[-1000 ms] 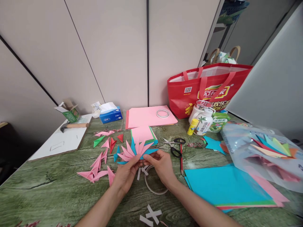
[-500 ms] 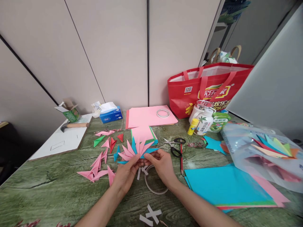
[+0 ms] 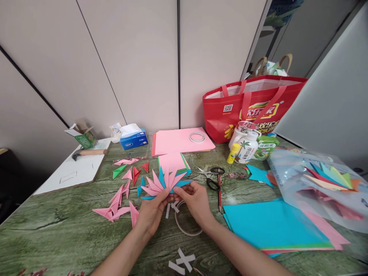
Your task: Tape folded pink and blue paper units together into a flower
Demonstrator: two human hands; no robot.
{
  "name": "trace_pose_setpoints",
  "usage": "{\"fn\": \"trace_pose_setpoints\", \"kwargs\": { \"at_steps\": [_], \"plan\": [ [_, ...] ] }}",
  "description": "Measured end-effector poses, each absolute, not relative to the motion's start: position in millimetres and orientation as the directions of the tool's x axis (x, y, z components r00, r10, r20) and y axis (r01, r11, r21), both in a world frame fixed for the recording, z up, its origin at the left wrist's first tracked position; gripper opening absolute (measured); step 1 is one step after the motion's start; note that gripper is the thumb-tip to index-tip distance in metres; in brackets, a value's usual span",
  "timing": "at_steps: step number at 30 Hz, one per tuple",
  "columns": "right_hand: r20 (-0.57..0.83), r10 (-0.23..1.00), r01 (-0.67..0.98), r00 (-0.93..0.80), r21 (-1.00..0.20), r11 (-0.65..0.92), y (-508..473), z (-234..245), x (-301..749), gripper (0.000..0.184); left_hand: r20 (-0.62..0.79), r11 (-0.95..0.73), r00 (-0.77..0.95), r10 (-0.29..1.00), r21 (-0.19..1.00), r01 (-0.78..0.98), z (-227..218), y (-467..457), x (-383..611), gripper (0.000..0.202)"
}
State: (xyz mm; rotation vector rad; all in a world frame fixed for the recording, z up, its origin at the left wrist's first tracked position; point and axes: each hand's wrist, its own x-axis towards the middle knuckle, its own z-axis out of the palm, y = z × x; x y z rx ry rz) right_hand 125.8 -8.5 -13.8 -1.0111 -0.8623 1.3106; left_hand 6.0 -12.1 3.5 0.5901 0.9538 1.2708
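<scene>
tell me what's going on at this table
A person's left hand and right hand are holding a fan of folded pink and blue paper above a green, wood-patterned table. The left thumb presses near the fan's base, and the right hand pinches the blue piece at its right end. Loose folded pieces, mostly pink, lie to the left. Scissors and a red pencil lie to the right, beyond a stack of sheets with blue on top.
</scene>
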Motion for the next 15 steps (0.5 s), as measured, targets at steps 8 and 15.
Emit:
{"fn": "trace_pose_setpoints", "kwargs": {
  "at_steps": [8,15],
  "plan": [
    [0.004,0.994,-0.347,0.111,-0.937,0.042,-10.4,-12.3,123.3,0.022,-0.315,0.245,-0.054,0.948,0.825,-0.51,2.9,-11.6,6.4,0.021],
    [0.039,0.996,-0.341,0.077,-0.938,0.063,-10.4,-11.3,125.5,0.017,-0.35,0.257,-0.083,0.933,0.811,-0.526,1.8,-12.6,6.3,0.024]
  ]
}}
